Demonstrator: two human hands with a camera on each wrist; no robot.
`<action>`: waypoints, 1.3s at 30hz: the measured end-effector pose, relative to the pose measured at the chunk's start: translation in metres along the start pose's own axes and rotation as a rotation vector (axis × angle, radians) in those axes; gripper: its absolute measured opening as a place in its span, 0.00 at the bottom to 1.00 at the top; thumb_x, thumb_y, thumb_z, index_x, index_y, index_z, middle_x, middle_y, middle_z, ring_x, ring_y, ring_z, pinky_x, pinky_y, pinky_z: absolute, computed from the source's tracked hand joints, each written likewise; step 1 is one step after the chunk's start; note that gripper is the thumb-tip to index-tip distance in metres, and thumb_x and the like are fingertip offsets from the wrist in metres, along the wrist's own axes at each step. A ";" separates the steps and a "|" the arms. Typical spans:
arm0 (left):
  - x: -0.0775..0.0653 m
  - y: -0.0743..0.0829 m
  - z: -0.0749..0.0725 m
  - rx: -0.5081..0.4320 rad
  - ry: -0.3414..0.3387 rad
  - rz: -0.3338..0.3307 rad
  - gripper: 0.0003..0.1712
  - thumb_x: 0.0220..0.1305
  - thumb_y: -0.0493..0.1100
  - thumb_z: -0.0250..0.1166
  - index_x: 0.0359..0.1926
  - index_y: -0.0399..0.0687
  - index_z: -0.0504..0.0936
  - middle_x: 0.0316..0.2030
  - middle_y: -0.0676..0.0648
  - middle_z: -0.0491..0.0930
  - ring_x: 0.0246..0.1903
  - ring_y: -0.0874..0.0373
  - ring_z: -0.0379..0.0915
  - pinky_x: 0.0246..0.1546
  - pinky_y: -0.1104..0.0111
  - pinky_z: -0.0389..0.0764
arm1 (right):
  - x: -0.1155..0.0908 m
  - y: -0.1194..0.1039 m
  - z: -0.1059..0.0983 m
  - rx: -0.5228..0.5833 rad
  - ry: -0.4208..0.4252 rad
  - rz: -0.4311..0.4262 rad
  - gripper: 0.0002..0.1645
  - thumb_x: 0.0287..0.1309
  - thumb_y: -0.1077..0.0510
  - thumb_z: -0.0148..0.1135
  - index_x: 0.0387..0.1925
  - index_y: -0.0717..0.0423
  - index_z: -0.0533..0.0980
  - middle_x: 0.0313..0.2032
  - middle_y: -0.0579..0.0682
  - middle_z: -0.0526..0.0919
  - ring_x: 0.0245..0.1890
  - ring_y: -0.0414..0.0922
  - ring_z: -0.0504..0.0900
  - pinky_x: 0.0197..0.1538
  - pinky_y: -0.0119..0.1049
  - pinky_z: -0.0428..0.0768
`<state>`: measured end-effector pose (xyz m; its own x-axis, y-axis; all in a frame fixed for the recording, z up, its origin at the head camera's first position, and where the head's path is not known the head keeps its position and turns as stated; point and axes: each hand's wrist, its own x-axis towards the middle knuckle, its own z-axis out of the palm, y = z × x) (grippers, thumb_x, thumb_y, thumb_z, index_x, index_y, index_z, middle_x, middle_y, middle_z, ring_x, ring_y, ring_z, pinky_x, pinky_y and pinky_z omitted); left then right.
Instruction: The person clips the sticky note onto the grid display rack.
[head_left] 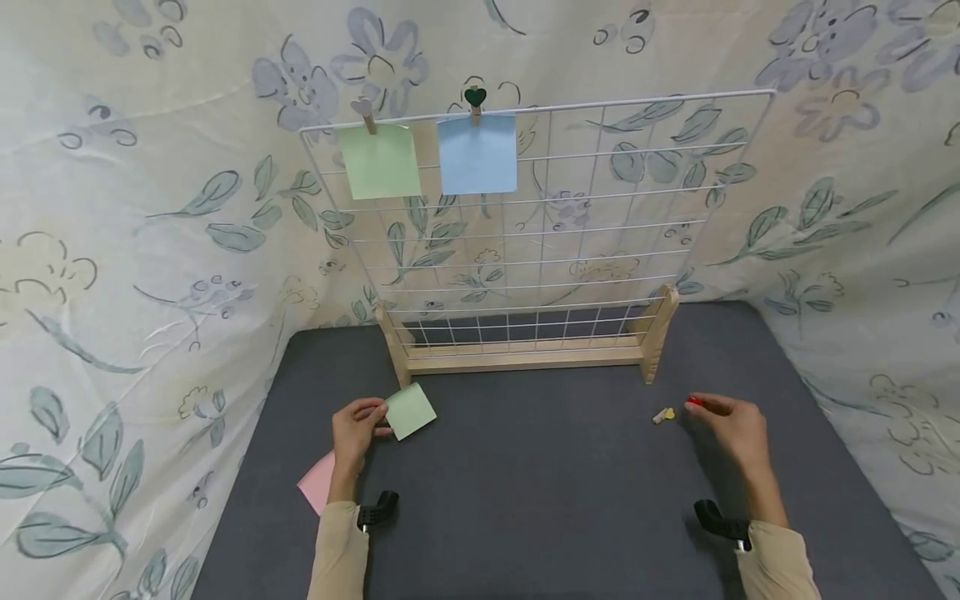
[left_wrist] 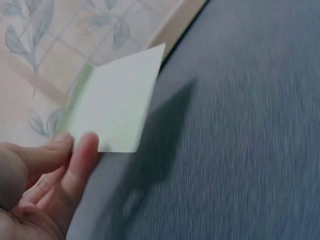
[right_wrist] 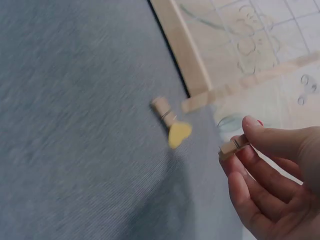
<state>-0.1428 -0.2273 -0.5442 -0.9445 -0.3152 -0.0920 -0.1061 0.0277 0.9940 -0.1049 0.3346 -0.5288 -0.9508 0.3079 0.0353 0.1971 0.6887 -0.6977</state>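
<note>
My left hand (head_left: 354,435) pinches a pale green paper square (left_wrist: 112,102) by one corner, above the dark table left of the stand. My right hand (head_left: 738,433) holds a small wooden clothespin (right_wrist: 233,146) between thumb and fingers; a bit of its red decoration shows by the thumb. Beside that hand, a second clothespin with a yellow heart (right_wrist: 179,134) lies on the table. Partly under the left wrist lies a pink paper sheet (head_left: 317,482).
A white wire grid (head_left: 585,225) stands in a wooden base (head_left: 525,360) at the back. Along its top left, a green sheet (head_left: 381,164) and a blue sheet (head_left: 478,158) hang from heart clothespins. Floral cloth (head_left: 150,275) surrounds the dark table (head_left: 540,483).
</note>
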 end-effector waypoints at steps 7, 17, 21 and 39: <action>0.001 0.011 0.027 -0.138 -0.045 0.005 0.11 0.62 0.26 0.64 0.44 0.19 0.78 0.30 0.44 0.84 0.23 0.56 0.82 0.32 0.63 0.89 | 0.014 -0.022 0.007 0.068 -0.006 -0.074 0.25 0.57 0.41 0.69 0.43 0.59 0.85 0.39 0.56 0.88 0.38 0.47 0.84 0.30 0.53 0.83; 0.001 0.021 0.083 -0.145 -0.116 0.078 0.10 0.61 0.27 0.66 0.42 0.22 0.82 0.35 0.34 0.83 0.26 0.56 0.83 0.32 0.61 0.89 | 0.026 -0.068 0.026 0.121 -0.097 -0.265 0.18 0.59 0.56 0.70 0.45 0.65 0.83 0.39 0.61 0.87 0.37 0.54 0.87 0.39 0.45 0.87; -0.001 0.026 0.108 -0.157 -0.144 0.094 0.10 0.61 0.27 0.65 0.43 0.21 0.81 0.36 0.33 0.83 0.30 0.55 0.84 0.33 0.61 0.89 | 0.033 -0.083 0.037 0.145 -0.138 -0.287 0.17 0.58 0.57 0.70 0.46 0.64 0.84 0.40 0.61 0.87 0.39 0.57 0.86 0.42 0.54 0.85; -0.016 0.084 0.183 -0.086 -0.318 0.253 0.10 0.63 0.26 0.64 0.42 0.20 0.81 0.40 0.27 0.81 0.39 0.32 0.81 0.40 0.52 0.88 | 0.060 -0.136 0.050 0.207 -0.167 -0.388 0.16 0.58 0.60 0.70 0.45 0.65 0.84 0.39 0.61 0.87 0.38 0.55 0.87 0.37 0.42 0.86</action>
<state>-0.1934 -0.0460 -0.4700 -0.9878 0.0008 0.1555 0.1555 -0.0174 0.9877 -0.2011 0.2269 -0.4679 -0.9735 -0.0682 0.2184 -0.2167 0.5816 -0.7841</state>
